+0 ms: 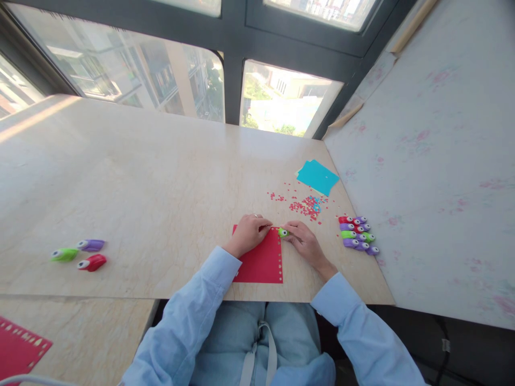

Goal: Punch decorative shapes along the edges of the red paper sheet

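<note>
A red sheet of paper (261,262) lies on the marble table (161,187) in front of me, with a row of small holes along its right edge. My left hand (248,232) presses down on the sheet's top edge. My right hand (302,238) grips a small green paper punch (283,232) set at the sheet's top right corner. Light blue sleeves cover both arms.
Red and blue punched bits (306,206) are scattered beyond the sheet, near turquoise paper (317,176). Several red, purple and green punches (357,234) sit in rows at the right. Three more punches (80,253) lie far left. Another punched red sheet (18,348) is at bottom left.
</note>
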`<state>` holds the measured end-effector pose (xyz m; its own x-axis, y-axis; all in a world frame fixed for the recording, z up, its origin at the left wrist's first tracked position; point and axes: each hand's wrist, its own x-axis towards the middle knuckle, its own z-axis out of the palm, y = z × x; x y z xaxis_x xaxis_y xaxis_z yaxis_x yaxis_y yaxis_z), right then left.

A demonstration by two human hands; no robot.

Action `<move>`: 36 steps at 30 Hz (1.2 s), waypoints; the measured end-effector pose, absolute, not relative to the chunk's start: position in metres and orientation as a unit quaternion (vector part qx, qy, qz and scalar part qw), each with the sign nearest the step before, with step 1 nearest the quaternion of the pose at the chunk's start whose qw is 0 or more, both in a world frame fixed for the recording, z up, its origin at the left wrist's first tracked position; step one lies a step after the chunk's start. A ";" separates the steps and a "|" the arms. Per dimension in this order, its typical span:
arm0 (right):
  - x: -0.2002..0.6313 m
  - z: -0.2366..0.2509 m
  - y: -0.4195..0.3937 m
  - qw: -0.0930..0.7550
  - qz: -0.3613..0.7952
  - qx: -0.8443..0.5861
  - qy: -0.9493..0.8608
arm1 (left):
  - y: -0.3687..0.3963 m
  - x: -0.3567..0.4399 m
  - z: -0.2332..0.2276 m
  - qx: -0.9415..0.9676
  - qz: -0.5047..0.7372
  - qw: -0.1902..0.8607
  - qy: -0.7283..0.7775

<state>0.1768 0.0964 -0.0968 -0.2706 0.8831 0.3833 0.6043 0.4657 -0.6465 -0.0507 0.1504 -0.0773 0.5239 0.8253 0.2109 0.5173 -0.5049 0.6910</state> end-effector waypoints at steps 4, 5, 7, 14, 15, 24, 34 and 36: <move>0.177 -0.097 0.097 0.361 0.186 -0.476 -0.780 | 0.150 -0.051 -0.078 0.824 0.269 0.287 0.408; 0.177 -0.097 0.097 0.360 0.184 -0.474 -0.782 | 0.150 -0.051 -0.078 0.823 0.269 0.288 0.409; 0.176 -0.097 0.097 0.359 0.180 -0.472 -0.785 | 0.150 -0.051 -0.077 0.823 0.268 0.289 0.410; 0.174 -0.092 0.095 0.339 0.180 -0.481 -0.788 | 0.150 -0.050 -0.077 0.822 0.270 0.291 0.409; 0.173 -0.091 0.094 0.335 0.182 -0.483 -0.788 | 0.150 -0.050 -0.077 0.820 0.273 0.293 0.409; 0.166 -0.087 0.076 0.338 0.169 -0.480 -0.792 | 0.149 -0.050 -0.075 0.812 0.280 0.292 0.420; 0.165 -0.090 0.059 0.336 0.155 -0.505 -0.780 | 0.149 -0.051 -0.073 0.795 0.282 0.287 0.454; 0.165 -0.091 0.058 0.335 0.151 -0.511 -0.777 | 0.150 -0.051 -0.073 0.797 0.281 0.283 0.453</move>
<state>0.1646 0.0583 -0.0907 -0.2528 0.8952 0.3670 0.6928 0.4322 -0.5773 -0.0508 0.1497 -0.0733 0.4319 0.8812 0.1923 0.5631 -0.4301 0.7057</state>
